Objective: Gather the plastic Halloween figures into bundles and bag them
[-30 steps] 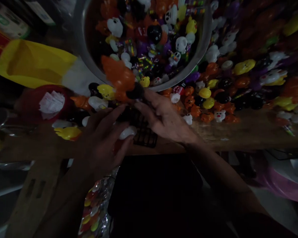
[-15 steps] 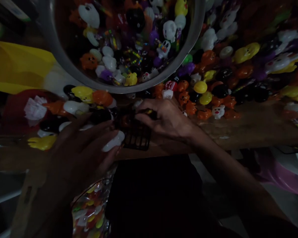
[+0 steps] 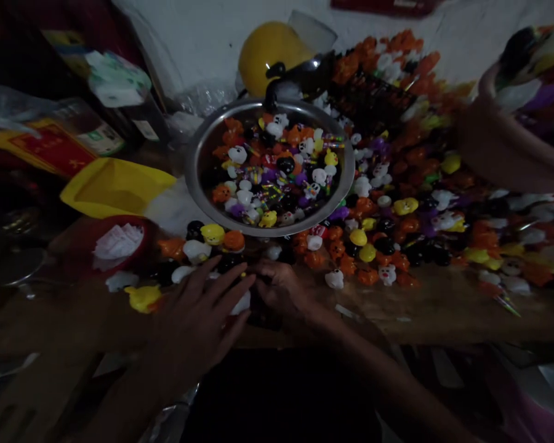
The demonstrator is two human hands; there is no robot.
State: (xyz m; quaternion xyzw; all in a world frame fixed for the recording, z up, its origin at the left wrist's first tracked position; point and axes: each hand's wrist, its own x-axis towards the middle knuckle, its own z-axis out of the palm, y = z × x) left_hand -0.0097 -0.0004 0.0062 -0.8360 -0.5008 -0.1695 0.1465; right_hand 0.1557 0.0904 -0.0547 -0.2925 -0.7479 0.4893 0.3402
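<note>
My left hand (image 3: 203, 314) reaches over the table edge, its fingers stretched out and slightly apart. A glossy white piece (image 3: 242, 303) shows between its index finger and thumb; whether the hand touches it is unclear. Close beside it, my right hand (image 3: 281, 286) has its fingers pinched together. A tiny yellow spot (image 3: 244, 274) shows between the two hands, but what the right fingers hold is too dark to make out. Small plastic animal-shaped figures lie around the hands, including a yellow figure (image 3: 144, 298) on the left and a white figure (image 3: 335, 279) on the right.
A metal basin (image 3: 194, 178) of figures and colourful bead-filled tubes stands behind my hands. Loose figures heap to the right, beside a pinkish tub (image 3: 489, 144). At left are a yellow tray (image 3: 120, 184) and a red dish (image 3: 150, 237) with white slips. The wooden table edge (image 3: 425, 326) runs in front.
The view has tilted up and drawn back, bringing the wall and back of the table into sight. My hands are closer together; the right still pinches, the left stays spread.
</note>
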